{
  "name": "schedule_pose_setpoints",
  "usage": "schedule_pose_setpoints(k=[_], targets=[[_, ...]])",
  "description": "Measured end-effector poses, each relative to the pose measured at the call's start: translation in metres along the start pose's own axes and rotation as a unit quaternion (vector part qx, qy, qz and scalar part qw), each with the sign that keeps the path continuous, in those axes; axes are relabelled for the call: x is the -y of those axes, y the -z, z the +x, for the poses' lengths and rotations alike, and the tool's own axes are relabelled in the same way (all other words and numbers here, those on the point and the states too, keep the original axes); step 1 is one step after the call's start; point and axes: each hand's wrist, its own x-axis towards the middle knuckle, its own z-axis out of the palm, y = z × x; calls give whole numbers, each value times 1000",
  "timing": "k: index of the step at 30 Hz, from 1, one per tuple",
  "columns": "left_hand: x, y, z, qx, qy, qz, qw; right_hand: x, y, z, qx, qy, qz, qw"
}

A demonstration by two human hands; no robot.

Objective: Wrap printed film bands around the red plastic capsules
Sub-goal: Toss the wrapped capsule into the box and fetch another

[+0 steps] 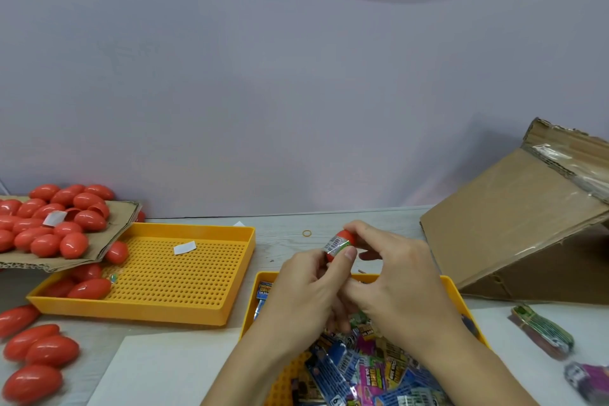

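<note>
Both hands up over the near yellow tray (459, 298), one red capsule (343, 242) between them. Left hand (304, 293) grips it from below-left, thumb tip pressed on the lower edge of the film band (336, 245), fingers curled behind. Right hand (400, 277) pinches the capsule's upper red end from the right, fingers curled round it. So both hands closed on the same capsule, held clear above the far rim of that tray. Key relation: capsule's long axis runs diagonal, upper end toward my right fingers, lower end into my left grip; band sits round the middle, across that axis. Left thumb is the nearer contact on the band, so I judge left does the seating or smoothing while right steadies or turns. Look of it: glossy red egg shape, band is silvery print with a barcode patch and a bit of green, looks mostly on; can't tell if it's fully squared. Supply: loose printed bands (372, 369) heaped in the near tray under my wrists. Left of that tray, a second perforated yellow tray (184, 315) holding a few bare capsules; beyond it a cardboard sheet (125, 211) piled with more bare red capsules (49, 221), others loose on the table left of both trays.
</note>
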Motion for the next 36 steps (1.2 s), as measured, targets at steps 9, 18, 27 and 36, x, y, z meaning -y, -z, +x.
schedule_pose_setpoints(k=[9, 18, 27, 36], targets=[[-3, -5, -1, -38, -8, -52, 998, 5, -6, -2, -7, 4, -32, 999], [-2, 3, 2, -75, 11, -104, 992, -3, 0, -2, 25, 4, -42, 999], [-6, 2, 1, -56, 45, -275, 959, -6, 1, -2, 5, -10, 24, 1000], [-15, 4, -2, -24, 85, -447, 890, -2, -6, -1, -34, -25, 39, 998]])
